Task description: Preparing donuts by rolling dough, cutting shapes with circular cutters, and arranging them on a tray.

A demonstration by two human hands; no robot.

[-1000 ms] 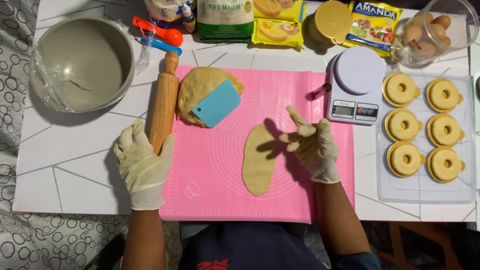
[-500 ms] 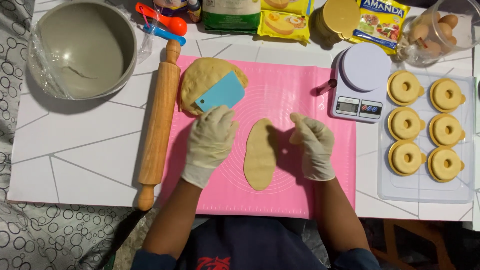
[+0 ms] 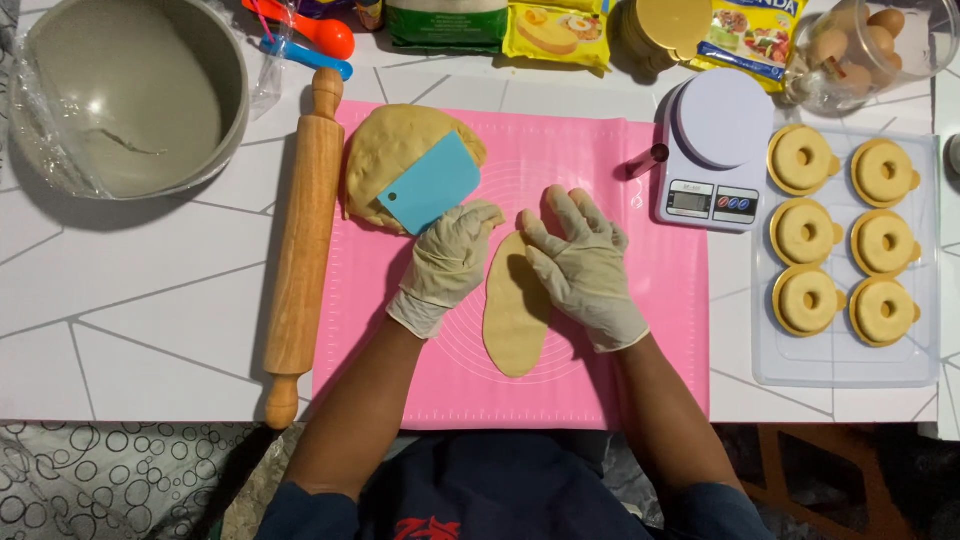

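Counting now: 2 gloved hands (image 3: 450,265) (image 3: 585,265), 2 dough pcs (image 3: 515,320) (image 3: 395,150), 1 rolling pin (image 3: 303,230), 1 blue scraper (image 3: 430,182), 1 scale (image 3: 712,150), 6 ring pastries (image 3: 805,235), 1 bowl (image 3: 130,95), 1 pink mat (image 3: 600,150).

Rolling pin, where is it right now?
The rolling pin lies lengthwise on the white table, just left of the pink mat, below the grey bowl.

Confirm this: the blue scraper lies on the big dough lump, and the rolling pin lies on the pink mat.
Not quite. In the head view the blue scraper does lie on the big dough lump, but the rolling pin lies on the white table, left of the pink mat.
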